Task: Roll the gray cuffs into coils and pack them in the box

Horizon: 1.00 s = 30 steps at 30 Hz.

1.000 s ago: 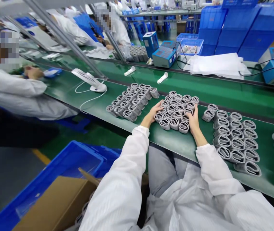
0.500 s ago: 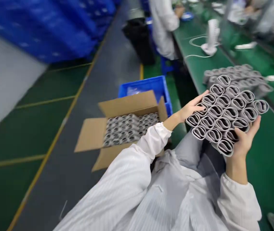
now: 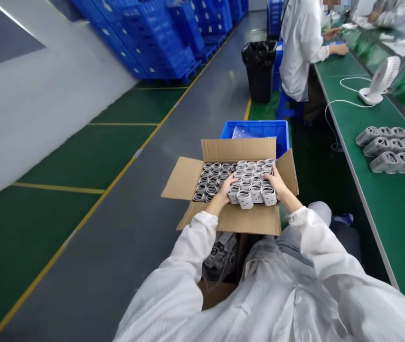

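A block of several grey oval sleeves (image 3: 252, 186) is pressed between my two hands over an open cardboard box (image 3: 236, 219). My left hand (image 3: 226, 186) grips the block's left side, fingers curled against it. On the block's right side my right hand (image 3: 275, 183) grips it the same way. More grey sleeves (image 3: 211, 178) stand packed in the box's left part. The block's near row sits at the box's front wall.
A blue crate (image 3: 259, 129) stands behind the box. The green bench (image 3: 394, 199) on the right carries more grey sleeves (image 3: 390, 147) and a white fan (image 3: 375, 88). A person in a white coat (image 3: 300, 45) sits further along by a black bin (image 3: 259, 69).
Both hands lifted the block of sleeves off the green bench, swung it left and lowered it into the cardboard box. My view turned from the bench to the floor side.
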Available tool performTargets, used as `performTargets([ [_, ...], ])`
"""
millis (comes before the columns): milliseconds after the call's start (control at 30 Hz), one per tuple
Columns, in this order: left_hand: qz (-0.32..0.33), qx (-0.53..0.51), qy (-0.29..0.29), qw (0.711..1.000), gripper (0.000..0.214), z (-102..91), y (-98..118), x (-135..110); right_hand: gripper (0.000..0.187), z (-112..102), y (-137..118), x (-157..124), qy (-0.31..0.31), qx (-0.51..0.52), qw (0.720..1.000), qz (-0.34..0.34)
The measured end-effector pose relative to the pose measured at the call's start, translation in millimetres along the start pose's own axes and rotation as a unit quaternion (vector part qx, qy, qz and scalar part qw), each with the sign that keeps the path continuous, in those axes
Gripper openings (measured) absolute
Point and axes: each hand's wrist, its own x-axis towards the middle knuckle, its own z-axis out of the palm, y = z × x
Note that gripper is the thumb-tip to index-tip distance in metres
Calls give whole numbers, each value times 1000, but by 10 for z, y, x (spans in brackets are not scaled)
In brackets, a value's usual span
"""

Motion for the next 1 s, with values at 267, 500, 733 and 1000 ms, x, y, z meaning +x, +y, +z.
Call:
performTargets([
  [267,56,187,-14,981,85,-354,116,271,75,-115,369,-81,22,-20,998,56],
  [500,119,576,-190,786,84,-369,-184,-152,76,-273,560,-441,-229,-313,916,-99],
  [733,130,643,-234,718,83,-432,-266,7,92,10,618,-593,-192,-388,899,-70],
  [1000,83,629,-219,741,86,-502,-295,75,86,-71,571,-792,-154,-357,918,-79],
])
